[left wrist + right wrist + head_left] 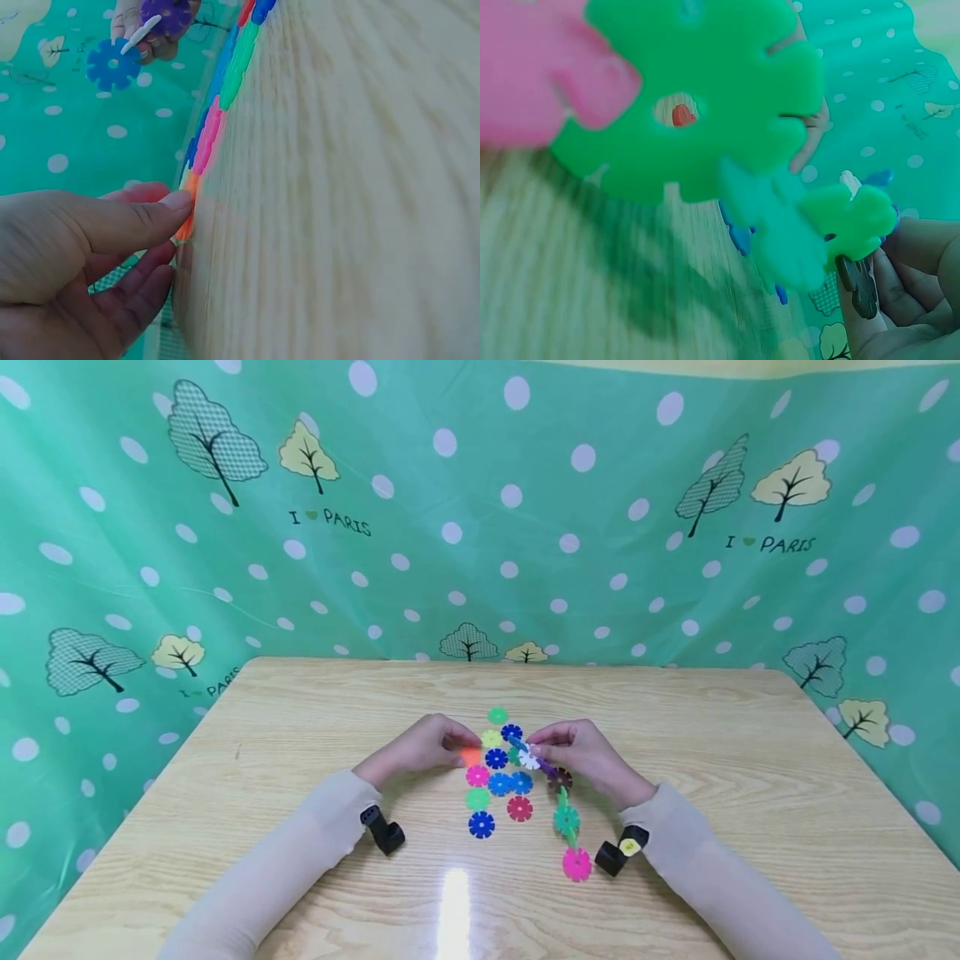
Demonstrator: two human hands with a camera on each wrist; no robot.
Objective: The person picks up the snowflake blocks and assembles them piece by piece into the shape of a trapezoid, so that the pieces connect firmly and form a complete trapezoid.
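Note:
At the left edge of a group of joined plastic snowflake discs lying flat on the table, my left hand (431,745) pinches an orange snowflake disc (470,757) between thumb and fingers. My right hand (585,755) holds a chain of interlocked snowflake discs by its upper part, around a white disc (529,757) and a purple disc (166,16). From there the chain hangs toward me through a brown disc (862,289) and green discs (566,820) to a pink disc (577,865). The right fingers partly hide the joint they grip.
The flat group includes a dark blue disc (482,825) at its near end, a red disc (520,808) and a light green disc (498,716) at the far end. The wooden table (315,877) meets a green dotted cloth (480,510) behind.

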